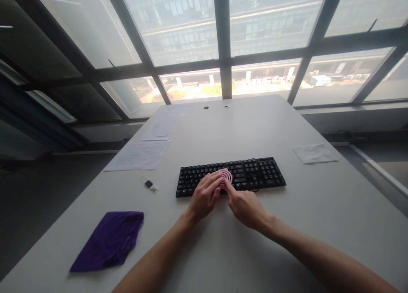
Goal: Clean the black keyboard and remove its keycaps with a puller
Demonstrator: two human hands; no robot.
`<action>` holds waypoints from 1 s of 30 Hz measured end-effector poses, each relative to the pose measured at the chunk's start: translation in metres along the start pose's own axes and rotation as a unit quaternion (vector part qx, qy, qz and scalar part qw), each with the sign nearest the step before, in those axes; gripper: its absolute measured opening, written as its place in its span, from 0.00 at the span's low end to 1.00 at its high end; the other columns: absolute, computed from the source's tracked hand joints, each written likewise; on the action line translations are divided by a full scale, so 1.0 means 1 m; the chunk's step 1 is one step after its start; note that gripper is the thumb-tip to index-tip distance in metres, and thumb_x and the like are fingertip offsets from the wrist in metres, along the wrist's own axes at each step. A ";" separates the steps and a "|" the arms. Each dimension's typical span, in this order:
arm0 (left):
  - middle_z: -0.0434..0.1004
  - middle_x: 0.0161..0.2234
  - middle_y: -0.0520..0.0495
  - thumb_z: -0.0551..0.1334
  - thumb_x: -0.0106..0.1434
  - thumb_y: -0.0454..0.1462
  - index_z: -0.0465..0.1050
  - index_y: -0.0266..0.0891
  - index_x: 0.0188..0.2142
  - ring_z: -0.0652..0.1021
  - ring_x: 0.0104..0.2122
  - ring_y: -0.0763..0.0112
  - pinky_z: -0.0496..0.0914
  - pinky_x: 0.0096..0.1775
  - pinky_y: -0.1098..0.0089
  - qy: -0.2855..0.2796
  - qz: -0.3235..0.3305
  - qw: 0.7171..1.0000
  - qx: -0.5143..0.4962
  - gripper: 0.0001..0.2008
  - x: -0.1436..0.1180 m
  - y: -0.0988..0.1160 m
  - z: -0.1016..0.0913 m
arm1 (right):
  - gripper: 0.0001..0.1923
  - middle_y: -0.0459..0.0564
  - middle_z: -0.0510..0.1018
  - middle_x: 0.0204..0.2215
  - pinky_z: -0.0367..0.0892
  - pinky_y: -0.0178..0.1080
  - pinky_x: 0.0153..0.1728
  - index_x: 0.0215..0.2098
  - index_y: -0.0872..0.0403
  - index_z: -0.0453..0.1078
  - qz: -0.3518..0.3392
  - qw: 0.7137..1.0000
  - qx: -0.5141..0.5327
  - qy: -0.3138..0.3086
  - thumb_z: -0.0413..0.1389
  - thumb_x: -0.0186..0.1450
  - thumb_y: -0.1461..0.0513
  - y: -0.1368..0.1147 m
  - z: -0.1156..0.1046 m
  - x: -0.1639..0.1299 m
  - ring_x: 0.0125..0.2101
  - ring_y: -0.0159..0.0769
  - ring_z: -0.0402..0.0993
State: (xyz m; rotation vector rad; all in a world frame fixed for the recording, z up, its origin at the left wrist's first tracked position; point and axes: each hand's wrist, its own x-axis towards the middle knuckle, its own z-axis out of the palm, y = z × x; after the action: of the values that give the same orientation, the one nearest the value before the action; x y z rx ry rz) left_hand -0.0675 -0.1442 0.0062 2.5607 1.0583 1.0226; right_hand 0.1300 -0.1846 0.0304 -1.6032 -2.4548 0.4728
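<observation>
A small pink disc [228,174] with ring-shaped slots and a pointed bump on its top edge stands out over the middle of a black keyboard [264,174]. My left hand [204,197] grips the disc's left side, its fingers reaching over the face and its thumb lower down. From the lower right, my right hand [245,206] has its index finger against the disc's lower edge, the other fingers curled in. Both hands cover part of the keys. I cannot tell whether the disc touches the keyboard, and its underside is hidden.
A folded purple cloth [110,240] lies at the near left of the white table [242,131]. Beyond it is a small dark square piece with a pale strap [148,184]. Printed sheets [138,156] line the left edge; a white wipe [315,153] lies right. Windows rise behind.
</observation>
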 end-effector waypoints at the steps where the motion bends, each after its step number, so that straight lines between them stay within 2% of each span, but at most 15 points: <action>1: 0.70 0.62 0.41 0.54 0.72 0.34 0.66 0.41 0.62 0.67 0.64 0.59 0.62 0.65 0.50 -0.007 0.008 1.000 -0.005 0.21 0.000 -0.001 0.001 | 0.34 0.60 0.84 0.40 0.69 0.40 0.39 0.74 0.60 0.38 0.001 1.000 0.005 0.003 0.42 0.73 0.61 0.000 0.000 0.000 0.37 0.46 0.83; 9: 0.69 0.63 0.42 0.54 0.69 0.28 0.67 0.42 0.62 0.66 0.65 0.59 0.65 0.64 0.50 -0.008 0.006 1.000 -0.024 0.23 0.002 0.000 0.004 | 0.35 0.63 0.83 0.44 0.69 0.39 0.41 0.74 0.61 0.38 0.013 1.000 0.011 -0.007 0.44 0.73 0.61 -0.001 0.000 -0.001 0.38 0.46 0.83; 13: 0.70 0.62 0.42 0.54 0.68 0.27 0.67 0.42 0.62 0.67 0.64 0.59 0.66 0.63 0.49 -0.003 0.019 0.999 -0.027 0.25 0.002 -0.001 0.005 | 0.36 0.61 0.84 0.42 0.69 0.39 0.39 0.74 0.60 0.37 0.006 1.000 0.021 0.004 0.44 0.73 0.61 0.001 0.004 -0.001 0.38 0.46 0.83; 18: 0.70 0.62 0.43 0.54 0.67 0.26 0.67 0.43 0.62 0.68 0.64 0.59 0.64 0.64 0.48 -0.010 0.008 1.000 -0.009 0.25 0.001 -0.003 0.006 | 0.37 0.60 0.84 0.42 0.69 0.39 0.39 0.75 0.59 0.33 0.010 1.000 0.007 0.007 0.44 0.73 0.60 0.000 0.007 -0.001 0.37 0.46 0.83; 25: 0.71 0.61 0.44 0.54 0.66 0.25 0.68 0.44 0.61 0.68 0.64 0.61 0.63 0.65 0.48 -0.011 -0.013 1.000 0.020 0.26 0.000 -0.004 0.008 | 0.35 0.59 0.84 0.39 0.69 0.40 0.38 0.74 0.59 0.37 0.013 1.000 -0.022 -0.001 0.44 0.73 0.60 -0.001 0.006 0.000 0.36 0.46 0.82; 30: 0.71 0.62 0.44 0.53 0.66 0.25 0.68 0.44 0.61 0.68 0.64 0.60 0.63 0.65 0.47 -0.007 -0.014 1.000 0.014 0.27 0.001 -0.003 0.009 | 0.35 0.59 0.84 0.39 0.69 0.40 0.40 0.74 0.58 0.37 0.020 0.999 -0.031 -0.012 0.43 0.73 0.60 -0.002 0.005 0.001 0.36 0.46 0.82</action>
State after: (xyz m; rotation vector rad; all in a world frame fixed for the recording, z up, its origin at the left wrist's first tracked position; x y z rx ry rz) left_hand -0.0629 -0.1406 -0.0018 2.5628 1.1092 0.9874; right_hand 0.1263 -0.1847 0.0266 -1.6826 -2.4821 0.4299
